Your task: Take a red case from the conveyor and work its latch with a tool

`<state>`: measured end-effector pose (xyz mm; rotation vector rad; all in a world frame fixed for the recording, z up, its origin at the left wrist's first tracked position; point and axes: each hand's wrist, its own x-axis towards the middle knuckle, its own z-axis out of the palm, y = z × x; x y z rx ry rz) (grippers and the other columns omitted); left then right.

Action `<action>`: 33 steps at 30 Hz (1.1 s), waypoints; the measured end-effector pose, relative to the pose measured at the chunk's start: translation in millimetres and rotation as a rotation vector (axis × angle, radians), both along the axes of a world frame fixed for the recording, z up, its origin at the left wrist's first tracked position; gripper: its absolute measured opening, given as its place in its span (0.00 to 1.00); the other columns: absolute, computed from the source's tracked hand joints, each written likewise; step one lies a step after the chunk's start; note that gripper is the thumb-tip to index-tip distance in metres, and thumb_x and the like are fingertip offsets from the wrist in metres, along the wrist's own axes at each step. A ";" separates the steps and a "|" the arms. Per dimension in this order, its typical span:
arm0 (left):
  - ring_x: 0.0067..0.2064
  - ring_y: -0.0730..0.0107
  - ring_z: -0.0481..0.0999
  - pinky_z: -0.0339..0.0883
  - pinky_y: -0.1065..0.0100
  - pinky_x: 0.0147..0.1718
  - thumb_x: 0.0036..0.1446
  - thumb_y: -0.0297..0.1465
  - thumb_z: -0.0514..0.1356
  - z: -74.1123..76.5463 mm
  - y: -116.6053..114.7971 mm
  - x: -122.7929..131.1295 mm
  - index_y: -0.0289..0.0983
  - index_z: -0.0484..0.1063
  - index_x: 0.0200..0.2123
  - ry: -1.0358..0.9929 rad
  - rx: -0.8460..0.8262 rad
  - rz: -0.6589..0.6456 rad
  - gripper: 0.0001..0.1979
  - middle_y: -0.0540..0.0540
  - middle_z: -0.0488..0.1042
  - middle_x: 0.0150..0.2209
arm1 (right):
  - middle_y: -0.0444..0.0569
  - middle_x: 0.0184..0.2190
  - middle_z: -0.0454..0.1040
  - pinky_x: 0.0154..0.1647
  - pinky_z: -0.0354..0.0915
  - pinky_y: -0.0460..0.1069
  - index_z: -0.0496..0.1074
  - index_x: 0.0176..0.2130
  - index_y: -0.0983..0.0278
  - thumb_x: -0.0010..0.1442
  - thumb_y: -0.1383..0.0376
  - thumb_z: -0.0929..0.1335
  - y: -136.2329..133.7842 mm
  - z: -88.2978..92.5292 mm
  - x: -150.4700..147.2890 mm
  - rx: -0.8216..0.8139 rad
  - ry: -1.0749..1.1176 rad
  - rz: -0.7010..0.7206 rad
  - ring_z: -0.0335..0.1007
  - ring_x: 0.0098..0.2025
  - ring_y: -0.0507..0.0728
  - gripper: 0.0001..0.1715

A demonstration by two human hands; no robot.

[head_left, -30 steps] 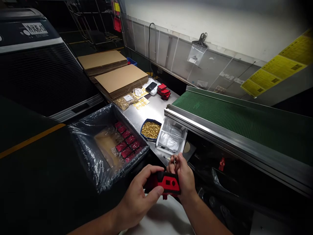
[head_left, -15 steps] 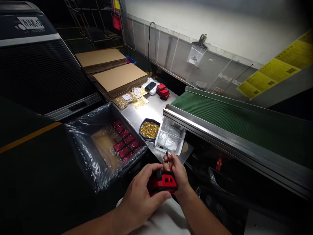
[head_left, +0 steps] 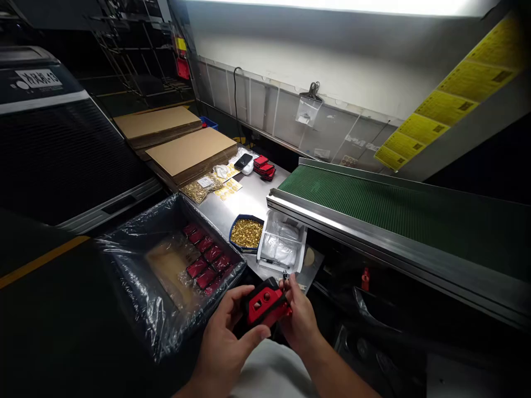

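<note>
Red-and-black case (head_left: 265, 303) is clasped by the left hand (head_left: 224, 340).
Small metal tool (head_left: 284, 275) is pinched by the right hand (head_left: 299, 316); loosened fingers could let it drop.

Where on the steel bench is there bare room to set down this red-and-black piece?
Bare steel bench lies between the blue tray of brass parts and the red cases, beside the conveyor rail. Crowded: by the clear plastic tray and lined bin, and around the far phone and stickers.
</note>
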<state>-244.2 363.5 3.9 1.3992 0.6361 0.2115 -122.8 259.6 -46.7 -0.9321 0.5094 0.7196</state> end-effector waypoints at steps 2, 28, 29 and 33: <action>0.51 0.55 0.75 0.69 0.65 0.50 0.50 0.42 0.71 -1.7 0.3 -0.2 0.40 0.63 0.55 -0.041 -0.074 -0.004 0.33 0.41 0.72 0.52 | 0.42 0.22 0.72 0.27 0.68 0.44 0.69 0.31 0.65 0.61 0.50 0.68 5.5 2.9 -2.9 0.042 0.138 -0.061 0.68 0.24 0.50 0.21; 0.24 0.75 0.54 0.51 0.73 0.22 0.48 0.50 0.68 -3.2 -14.1 3.4 0.37 0.62 0.25 0.034 0.122 -0.046 0.25 0.54 0.58 0.21 | 0.42 0.17 0.64 0.20 0.54 0.44 0.66 0.25 0.64 0.60 0.40 0.63 3.7 17.0 -1.5 -0.062 -0.253 -0.003 0.55 0.19 0.48 0.32; 0.24 0.75 0.54 0.50 0.72 0.23 0.46 0.51 0.69 -2.8 -13.9 2.6 0.37 0.62 0.24 0.027 0.139 -0.044 0.26 0.54 0.58 0.21 | 0.42 0.18 0.64 0.21 0.55 0.45 0.66 0.25 0.64 0.61 0.41 0.62 2.6 17.9 -1.4 -0.068 -0.294 0.009 0.56 0.20 0.48 0.31; 0.26 0.71 0.59 0.54 0.70 0.25 0.46 0.58 0.65 1.5 -10.5 1.4 0.37 0.66 0.25 -0.024 0.175 -0.068 0.29 0.51 0.61 0.23 | 0.43 0.20 0.65 0.23 0.58 0.46 0.67 0.28 0.64 0.65 0.43 0.59 -3.9 25.1 3.5 -0.097 -0.492 0.047 0.58 0.21 0.49 0.30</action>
